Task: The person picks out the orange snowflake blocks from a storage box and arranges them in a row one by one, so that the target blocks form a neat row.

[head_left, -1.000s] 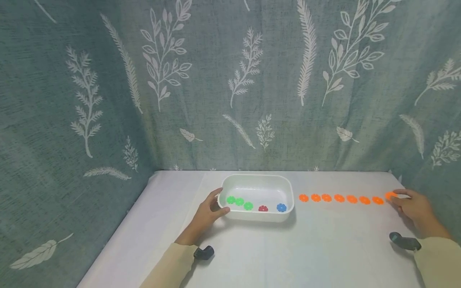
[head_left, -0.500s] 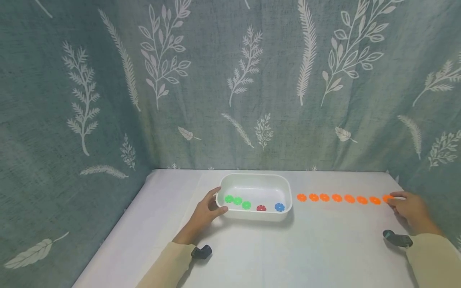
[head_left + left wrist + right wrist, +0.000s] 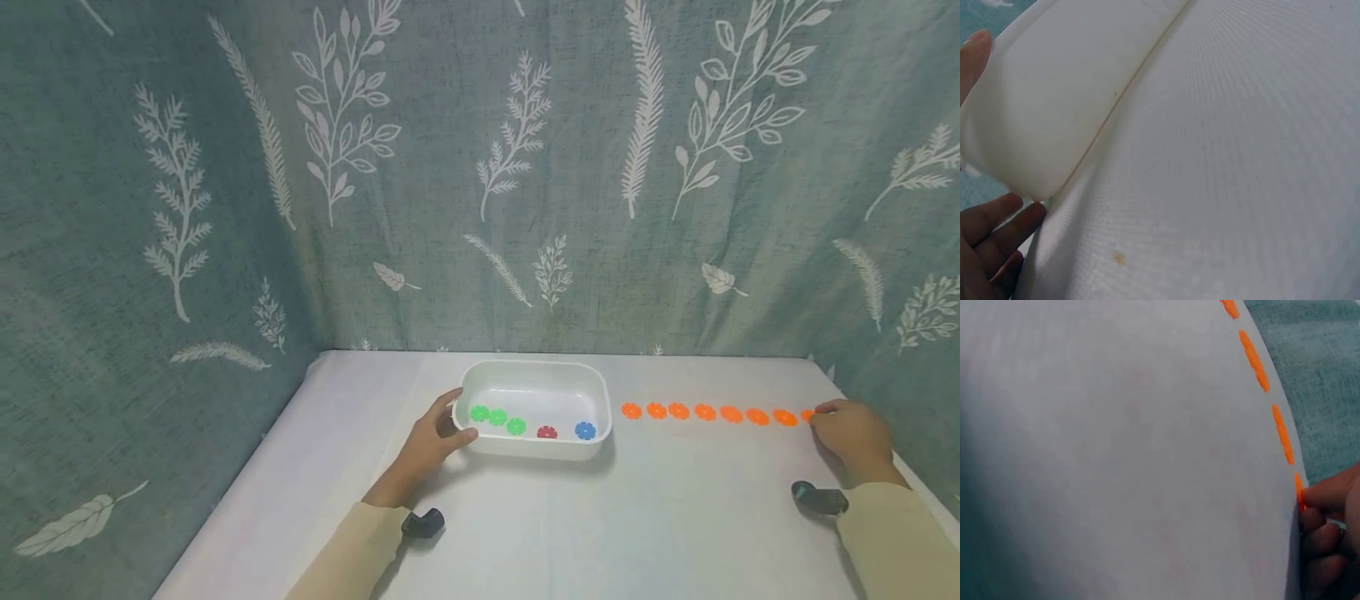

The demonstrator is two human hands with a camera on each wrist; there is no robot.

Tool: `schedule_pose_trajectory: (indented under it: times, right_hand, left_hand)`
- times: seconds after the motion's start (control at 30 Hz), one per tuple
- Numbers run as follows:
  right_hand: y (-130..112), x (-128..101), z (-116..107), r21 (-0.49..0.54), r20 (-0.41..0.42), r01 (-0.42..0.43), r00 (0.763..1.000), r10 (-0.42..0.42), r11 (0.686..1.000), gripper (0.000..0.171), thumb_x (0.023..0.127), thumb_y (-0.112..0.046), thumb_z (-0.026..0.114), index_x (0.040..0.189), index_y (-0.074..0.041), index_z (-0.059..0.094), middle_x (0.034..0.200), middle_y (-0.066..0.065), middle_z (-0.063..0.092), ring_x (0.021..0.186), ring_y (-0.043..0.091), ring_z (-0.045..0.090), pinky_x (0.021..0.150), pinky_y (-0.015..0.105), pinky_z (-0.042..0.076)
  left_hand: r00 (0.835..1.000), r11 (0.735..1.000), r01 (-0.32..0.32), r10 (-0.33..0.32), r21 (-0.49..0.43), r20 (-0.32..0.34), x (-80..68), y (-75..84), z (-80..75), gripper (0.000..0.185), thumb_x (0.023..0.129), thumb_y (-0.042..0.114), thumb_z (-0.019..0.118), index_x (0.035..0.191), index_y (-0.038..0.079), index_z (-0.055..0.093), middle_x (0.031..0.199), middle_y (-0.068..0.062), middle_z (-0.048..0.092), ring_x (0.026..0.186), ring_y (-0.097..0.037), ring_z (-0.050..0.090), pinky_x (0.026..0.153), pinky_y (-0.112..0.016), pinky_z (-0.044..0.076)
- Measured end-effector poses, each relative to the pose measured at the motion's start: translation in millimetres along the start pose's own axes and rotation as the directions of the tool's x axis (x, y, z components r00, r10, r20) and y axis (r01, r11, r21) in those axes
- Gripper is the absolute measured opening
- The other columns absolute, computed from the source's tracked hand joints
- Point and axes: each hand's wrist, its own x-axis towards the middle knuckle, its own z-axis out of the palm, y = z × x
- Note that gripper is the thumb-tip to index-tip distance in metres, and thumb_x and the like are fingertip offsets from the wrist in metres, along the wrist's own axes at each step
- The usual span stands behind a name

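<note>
A white plastic tub (image 3: 536, 451) stands at the table's middle back. My left hand (image 3: 429, 448) grips its left end, thumb at the front rim; in the left wrist view its fingertips (image 3: 1027, 220) touch the tub's corner. Inside lie three green flower-shaped discs (image 3: 498, 417), a red one (image 3: 547, 432) and a blue one (image 3: 585, 430). Right of the tub runs a row of several orange flower-shaped discs (image 3: 705, 412). At its right end my right hand (image 3: 857, 432) holds the last orange disc (image 3: 807, 415) with its fingertips, down on the table, partly covering it.
The table (image 3: 637, 517) has a white cloth. Green leaf-patterned curtains (image 3: 442, 183) hang along the back and both sides. My right hand is close to the right-hand curtain. Each wrist carries a dark camera mount (image 3: 820, 498).
My right hand has brought the last orange disc slightly left and down into the row, and now covers more of it. My left hand keeps its grip on the tub.
</note>
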Motion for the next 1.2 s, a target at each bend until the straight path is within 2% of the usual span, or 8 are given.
schedule_pose_trajectory:
  times: [0.13,0.27,0.4,0.47,0.53,0.77,1.0,1.2]
  right_hand:
    - [2.0,-0.8,3.7,0.021,-0.004,-0.042,0.999,0.042,0.999,0.039,0.093,-0.011,0.044,0.118,0.018,0.048,0.115,0.039,0.048,0.106,0.057,0.044,0.084,0.064,0.042]
    - [8.2,2.0,7.1,0.143,0.014,-0.100,0.995,0.099,0.985,0.048,0.096,-0.015,0.039,0.134,0.013,0.040,0.126,0.040,0.042,0.112,0.056,0.042,0.087,0.063,0.042]
    - [9.5,2.9,13.7,0.290,0.003,-0.140,0.989,0.146,0.947,0.054,0.096,-0.014,0.038,0.143,0.012,0.031,0.113,0.033,0.053,0.091,0.040,0.059,0.068,0.043,0.053]
    - [8.8,2.8,17.3,0.316,-0.010,-0.145,0.988,0.156,0.938,0.053,0.096,-0.011,0.038,0.143,0.012,0.032,0.102,0.027,0.058,0.077,0.028,0.060,0.055,0.031,0.050]
    - [8.4,3.4,19.9,0.319,-0.014,-0.153,0.986,0.166,0.935,0.052,0.096,-0.011,0.038,0.142,0.012,0.033,0.098,0.024,0.059,0.073,0.023,0.059,0.052,0.028,0.048]
    - [13.7,5.6,19.2,0.293,0.006,-0.148,0.988,0.153,0.944,0.053,0.099,-0.017,0.038,0.143,0.012,0.032,0.102,0.026,0.058,0.084,0.032,0.059,0.060,0.034,0.048]
    - [22.3,1.5,24.7,0.277,-0.016,-0.118,0.992,0.127,0.954,0.050,0.099,-0.018,0.041,0.138,0.013,0.037,0.088,0.018,0.061,0.080,0.030,0.057,0.061,0.035,0.045]
    - [37.1,-3.4,30.7,0.290,0.054,-0.133,0.991,0.122,0.948,0.057,0.098,-0.024,0.045,0.139,0.014,0.034,0.089,0.014,0.062,0.081,0.027,0.057,0.067,0.039,0.046]
  left_hand:
    - [1.000,1.000,0.000,0.000,-0.008,-0.003,4.6,-11.7,2.3,0.077,0.085,0.029,0.076,0.150,0.023,0.035,0.143,-0.017,0.048,0.132,-0.034,0.044,0.109,-0.062,0.024]
    - [1.000,1.000,-0.022,0.022,-0.010,-0.011,6.3,-15.3,0.2,0.075,0.085,0.032,0.076,0.149,0.027,0.037,0.141,-0.015,0.051,0.131,-0.032,0.046,0.108,-0.061,0.026]
    - [1.000,1.000,-0.016,0.016,0.020,-0.025,4.6,-15.7,-4.9,0.076,0.083,0.038,0.077,0.148,0.030,0.038,0.140,-0.013,0.053,0.129,-0.031,0.049,0.108,-0.065,0.023]
    - [0.999,0.999,-0.004,0.006,0.035,-0.036,3.0,-17.4,-6.4,0.076,0.083,0.039,0.077,0.148,0.031,0.039,0.139,-0.012,0.054,0.128,-0.031,0.050,0.108,-0.066,0.021]
    - [0.999,1.000,0.003,-0.002,0.031,-0.043,1.9,-19.4,-6.5,0.076,0.082,0.038,0.077,0.148,0.031,0.039,0.139,-0.012,0.054,0.128,-0.031,0.050,0.108,-0.066,0.020]
    - [1.000,1.000,-0.003,0.004,0.023,-0.029,4.3,-25.9,-0.2,0.078,0.082,0.039,0.077,0.149,0.029,0.038,0.140,-0.015,0.052,0.128,-0.033,0.049,0.107,-0.066,0.022]
    - [0.999,0.998,-0.007,0.009,0.061,-0.037,3.2,-27.4,5.6,0.078,0.080,0.041,0.079,0.147,0.030,0.040,0.140,-0.012,0.053,0.130,-0.033,0.047,0.107,-0.068,0.018]
    - [1.000,0.996,-0.012,0.014,0.085,-0.027,-3.3,-32.6,10.7,0.079,0.080,0.040,0.079,0.148,0.027,0.040,0.147,-0.009,0.046,0.133,-0.033,0.043,0.107,-0.067,0.020]
